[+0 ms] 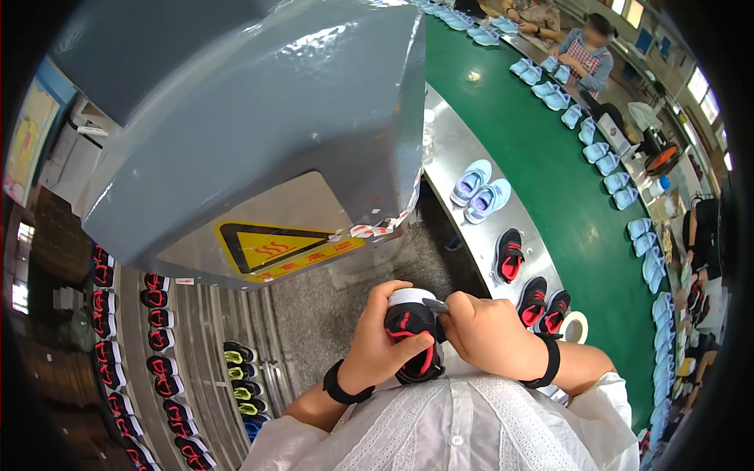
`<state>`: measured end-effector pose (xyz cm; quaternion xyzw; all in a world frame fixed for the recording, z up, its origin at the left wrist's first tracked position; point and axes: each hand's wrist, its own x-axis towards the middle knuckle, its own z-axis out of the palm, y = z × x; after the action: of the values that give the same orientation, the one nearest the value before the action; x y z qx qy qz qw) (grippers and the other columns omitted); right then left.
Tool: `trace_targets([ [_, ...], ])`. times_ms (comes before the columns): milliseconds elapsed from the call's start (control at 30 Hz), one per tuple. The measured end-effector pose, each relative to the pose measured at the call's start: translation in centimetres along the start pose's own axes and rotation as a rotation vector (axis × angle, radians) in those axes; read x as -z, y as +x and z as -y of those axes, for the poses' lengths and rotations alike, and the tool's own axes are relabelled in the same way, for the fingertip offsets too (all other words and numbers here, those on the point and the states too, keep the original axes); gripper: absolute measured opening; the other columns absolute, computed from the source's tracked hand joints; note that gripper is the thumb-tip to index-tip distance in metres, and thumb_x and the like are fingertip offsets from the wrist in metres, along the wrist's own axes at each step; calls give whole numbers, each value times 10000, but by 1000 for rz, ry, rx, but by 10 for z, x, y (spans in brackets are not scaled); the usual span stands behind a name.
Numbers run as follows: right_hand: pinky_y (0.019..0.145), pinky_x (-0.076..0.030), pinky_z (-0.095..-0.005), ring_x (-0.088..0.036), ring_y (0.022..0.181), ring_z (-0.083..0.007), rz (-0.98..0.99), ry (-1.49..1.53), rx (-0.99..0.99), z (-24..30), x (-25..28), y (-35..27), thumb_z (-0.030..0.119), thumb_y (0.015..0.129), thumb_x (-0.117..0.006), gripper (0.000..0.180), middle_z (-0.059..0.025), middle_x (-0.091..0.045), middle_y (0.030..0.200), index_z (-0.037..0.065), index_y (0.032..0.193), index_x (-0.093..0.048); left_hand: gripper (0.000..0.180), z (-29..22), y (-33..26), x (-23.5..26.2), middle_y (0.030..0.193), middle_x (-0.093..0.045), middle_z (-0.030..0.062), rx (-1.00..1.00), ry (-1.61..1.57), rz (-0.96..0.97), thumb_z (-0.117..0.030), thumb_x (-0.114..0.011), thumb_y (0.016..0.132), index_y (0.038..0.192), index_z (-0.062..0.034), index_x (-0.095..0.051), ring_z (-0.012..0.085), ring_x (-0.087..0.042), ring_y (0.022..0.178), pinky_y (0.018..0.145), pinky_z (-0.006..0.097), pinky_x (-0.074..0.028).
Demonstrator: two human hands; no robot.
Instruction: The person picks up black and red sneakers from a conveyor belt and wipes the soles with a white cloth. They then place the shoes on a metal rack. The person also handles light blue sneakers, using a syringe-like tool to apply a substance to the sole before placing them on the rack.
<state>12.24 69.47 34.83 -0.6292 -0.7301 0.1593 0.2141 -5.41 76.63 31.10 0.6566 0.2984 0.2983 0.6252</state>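
Note:
My left hand (378, 339) is wrapped round a small black shoe (406, 319) with red trim and a white sole, held in front of my chest with its toe pointing away from me. Pinched in my right hand (488, 336) is a thin grey tool (434, 305), its end at the edge of the white sole near the toe. Whether it is a blade or a scraper I cannot tell. A black band circles each wrist. Just beyond my right hand, similar black and red shoes (532, 301) stand on a metal ledge (469, 144).
A large grey machine (275, 141) with a yellow warning label fills the upper left. Racks of black and red shoes (161, 340) are at the left. The green conveyor (542, 180) carries light blue shoes (622, 191); a tape roll (574, 327) lies by my right forearm. People (585, 59) work across it.

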Motion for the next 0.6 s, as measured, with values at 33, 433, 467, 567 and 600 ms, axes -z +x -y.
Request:
trace_targets([
  [33, 422, -449, -394, -572, 488, -321, 21, 57, -5, -4, -2, 1, 148, 865, -562, 217, -141, -562, 605, 10, 851, -395, 739, 3, 1, 0, 1106, -509, 95, 22, -67, -3, -359, -780, 708, 1244, -21, -399, 169, -515, 1014, 889, 304, -421],
  [433, 451, -432, -424, -562, 501, -369, 46, 572, -164, -18, -17, 0, 161, 919, -488, 186, -163, -517, 524, 9, 869, -393, 718, 14, 8, 0, 1110, -507, 91, 49, -376, -19, -448, -689, 761, 1251, -15, -393, 150, -504, 1026, 905, 281, -402],
  [467, 451, -430, -432, -557, 501, -374, 42, 568, -167, -17, -17, 1, 164, 914, -493, 189, -167, -516, 525, 8, 869, -396, 718, 14, 9, 0, 1110, -507, 90, 56, -387, -18, -446, -690, 761, 1251, -15, -393, 150, -504, 1026, 904, 280, -402],
  [567, 454, -426, -453, -548, 499, -386, 37, 547, -174, -17, -16, 1, 173, 905, -506, 198, -177, -512, 526, 7, 870, -403, 715, 14, 11, -1, 1111, -507, 90, 69, -414, -22, -440, -691, 762, 1252, -15, -391, 150, -504, 1026, 901, 277, -403],
  [600, 455, -425, -456, -548, 498, -386, 36, 532, -180, -17, -16, 1, 176, 905, -507, 200, -178, -512, 525, 7, 870, -406, 712, 15, 11, -1, 1111, -507, 90, 71, -419, -19, -436, -691, 763, 1252, -15, -390, 150, -504, 1025, 901, 277, -403],
])
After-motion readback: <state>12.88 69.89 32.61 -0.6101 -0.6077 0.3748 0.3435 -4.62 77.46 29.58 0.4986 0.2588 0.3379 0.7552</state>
